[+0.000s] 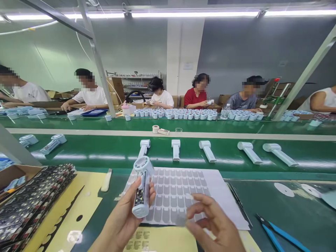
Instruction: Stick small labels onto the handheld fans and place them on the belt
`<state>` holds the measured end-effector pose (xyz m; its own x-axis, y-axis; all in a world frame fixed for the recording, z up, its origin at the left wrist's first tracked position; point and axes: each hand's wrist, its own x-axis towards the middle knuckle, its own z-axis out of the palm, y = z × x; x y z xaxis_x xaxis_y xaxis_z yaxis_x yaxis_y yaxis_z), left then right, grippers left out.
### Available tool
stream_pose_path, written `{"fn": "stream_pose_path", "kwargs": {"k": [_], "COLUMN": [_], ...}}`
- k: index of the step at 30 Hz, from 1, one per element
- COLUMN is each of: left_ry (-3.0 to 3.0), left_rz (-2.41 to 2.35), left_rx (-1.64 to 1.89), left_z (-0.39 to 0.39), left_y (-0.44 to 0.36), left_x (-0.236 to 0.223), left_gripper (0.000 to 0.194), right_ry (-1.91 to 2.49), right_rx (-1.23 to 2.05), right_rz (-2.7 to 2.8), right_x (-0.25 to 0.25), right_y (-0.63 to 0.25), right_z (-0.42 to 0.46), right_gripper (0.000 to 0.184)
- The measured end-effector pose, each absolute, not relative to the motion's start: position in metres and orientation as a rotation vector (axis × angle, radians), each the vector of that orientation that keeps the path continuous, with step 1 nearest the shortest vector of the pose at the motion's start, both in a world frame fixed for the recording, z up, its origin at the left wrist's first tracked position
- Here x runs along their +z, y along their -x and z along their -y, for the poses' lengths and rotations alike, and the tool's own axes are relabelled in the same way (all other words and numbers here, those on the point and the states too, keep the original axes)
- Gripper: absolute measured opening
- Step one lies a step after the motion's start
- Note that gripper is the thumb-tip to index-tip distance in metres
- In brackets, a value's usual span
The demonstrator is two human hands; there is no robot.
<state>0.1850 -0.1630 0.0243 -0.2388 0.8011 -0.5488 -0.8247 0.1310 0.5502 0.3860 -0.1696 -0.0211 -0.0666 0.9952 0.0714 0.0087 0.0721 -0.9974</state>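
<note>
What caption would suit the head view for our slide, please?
The left grip holds a device over a sheet, the right grip close by, workers beyond.

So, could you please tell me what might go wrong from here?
The left hand holds a light-blue device with circuit parts visible along its handle; a thumb straying onto that face might smudge or press them.
The right hand is over a sheet of grey patches and could brush it out of place.
Blue-handled pliers lie to the right of that hand, where a sideways sweep might knock them.
</note>
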Motion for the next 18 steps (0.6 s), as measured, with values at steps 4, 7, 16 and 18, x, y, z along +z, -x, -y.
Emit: {"fn": "stream_pose_path", "kwargs": {"k": [4,7,16,18], "left_ry": [0.253,0.298,0.324,0.321], "left_rz": [-0.926,-0.933,-0.956,-0.932], "left_rx": [1.494,1.511,1.594,1.600], "left_z": [0.174,0.179,0.187,0.187], "left_y": [-0.200,-0.203,-0.201,-0.201], "left_x": [0.025,0.026,0.028,0.028], "left_gripper": [0.019,0.007,0.015,0.016], "right_ry": [0.912,0.867,0.937,0.948], "right_rx": [1.477,1.562,1.593,1.603], "right_rz": [1.231,1.198,1.187,1.189], "right_x": [-0.009,-0.006,0.006,0.008], "right_y": [-0.345,-0.326,-0.305,-0.305], "right_z": [0.182,0.186,0.193,0.193], "right_gripper": [0.047,0.044,0.038,0.038]}}
